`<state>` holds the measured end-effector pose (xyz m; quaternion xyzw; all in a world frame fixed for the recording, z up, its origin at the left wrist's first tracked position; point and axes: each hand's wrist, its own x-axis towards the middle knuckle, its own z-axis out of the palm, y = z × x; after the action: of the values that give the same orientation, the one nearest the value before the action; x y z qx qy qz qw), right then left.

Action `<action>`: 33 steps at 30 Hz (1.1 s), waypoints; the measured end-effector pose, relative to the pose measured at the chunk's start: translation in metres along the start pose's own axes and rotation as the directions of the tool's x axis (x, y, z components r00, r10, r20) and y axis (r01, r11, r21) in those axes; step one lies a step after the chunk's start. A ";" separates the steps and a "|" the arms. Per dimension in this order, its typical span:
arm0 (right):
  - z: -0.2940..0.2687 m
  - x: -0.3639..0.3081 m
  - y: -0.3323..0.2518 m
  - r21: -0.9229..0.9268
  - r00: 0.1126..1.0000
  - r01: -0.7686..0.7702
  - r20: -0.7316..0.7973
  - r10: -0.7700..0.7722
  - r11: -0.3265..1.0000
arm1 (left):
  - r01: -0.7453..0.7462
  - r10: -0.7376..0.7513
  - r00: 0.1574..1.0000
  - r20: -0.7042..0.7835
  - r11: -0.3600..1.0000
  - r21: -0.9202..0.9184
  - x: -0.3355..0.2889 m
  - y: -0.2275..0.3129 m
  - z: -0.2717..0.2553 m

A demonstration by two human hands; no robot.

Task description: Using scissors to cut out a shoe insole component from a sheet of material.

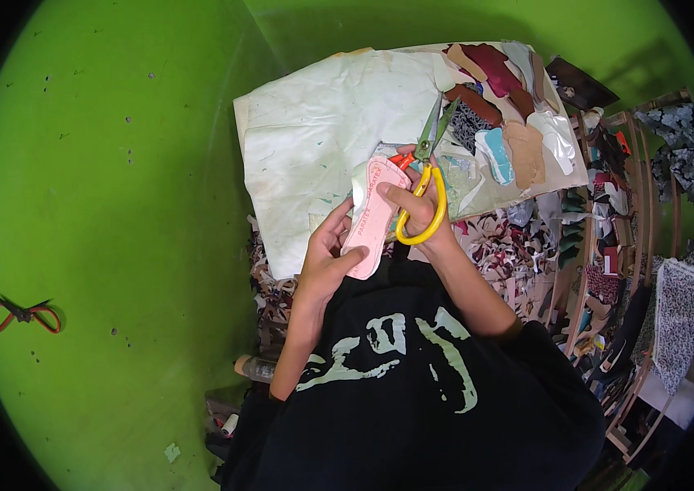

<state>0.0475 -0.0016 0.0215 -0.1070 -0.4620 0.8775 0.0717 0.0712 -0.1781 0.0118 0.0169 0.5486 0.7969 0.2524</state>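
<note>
L/R fingers (pixel 352 259) on insole (pixel 373 217) (pink); rack (pixel 578 299) w/ fabric pcs (pixel 605 286).

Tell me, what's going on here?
A person holds a pink sole-shaped piece in both hands, left hand and right hand. The right also holds yellow-handled scissors, blades apart, pointing away from the person and clear of the piece. Beyond, cut pieces lie on the right side of a pale work surface.

A pink, red-printed insole piece (pixel 373 214) slants beside yellow-handled scissors (pixel 423 150) whose parted blades point away.
</note>
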 end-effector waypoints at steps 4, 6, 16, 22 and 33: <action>-0.008 0.005 -0.004 0.005 0.995 -0.078 0.067 0.077 0.997 | -0.022 0.023 1.000 0.021 1.000 -0.019 0.003 0.000 0.003; -0.011 0.005 -0.005 0.007 0.988 -0.128 0.092 0.127 0.992 | 0.031 -0.032 0.999 0.031 0.999 0.031 0.001 -0.008 -0.006; -0.017 0.006 -0.014 -0.011 0.962 -0.245 0.120 0.245 0.969 | -0.037 0.016 0.984 0.179 0.993 0.111 0.001 0.003 -0.007; -0.019 0.007 -0.018 -0.039 0.977 -0.159 0.137 0.163 0.987 | 0.026 -0.024 0.990 0.139 1.000 -0.013 0.003 0.000 -0.009; -0.011 0.006 -0.030 -0.133 0.997 0.046 0.071 -0.037 0.990 | 0.132 -0.148 0.919 0.365 0.989 0.070 0.001 0.008 0.000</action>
<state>0.0455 0.0252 0.0396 -0.0717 -0.5245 0.8458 0.0666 0.0673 -0.1799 0.0185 0.1327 0.5086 0.7470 0.4070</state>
